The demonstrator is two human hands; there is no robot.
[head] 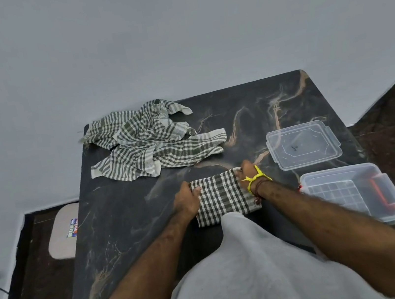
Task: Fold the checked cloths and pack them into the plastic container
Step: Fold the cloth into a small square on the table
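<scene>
View from my head, looking down at a dark marbled table (132, 237). A folded checked cloth (221, 197) lies flat on the near middle of the table, directly in front of my body, spanning the gap between my two hands. My left hand (187, 200) rests at the cloth's left edge, its fingers (196, 190) curled over that edge and gripping it near the far left corner. My right hand (246, 171) sits at the far right corner of the same cloth, fingers bent down around the fabric and pinching it; the fingertips themselves are hidden under the hand. A yellow thread (256, 178) is tied around my right wrist, with a darker thread just behind it.

A heap of unfolded checked cloths (148, 141) lies crumpled at the far left of the table, well apart from both hands.

The plastic container (353, 192) stands at the right edge of the table, just beside my right forearm, open-topped, with a checked item and something red visible inside through its clear walls. Its clear lid (303, 145) lies flat on the table beyond it, near my right hand but not touching it.

A pale stool seat (61, 230) with a sticker shows past the table's left edge.
</scene>
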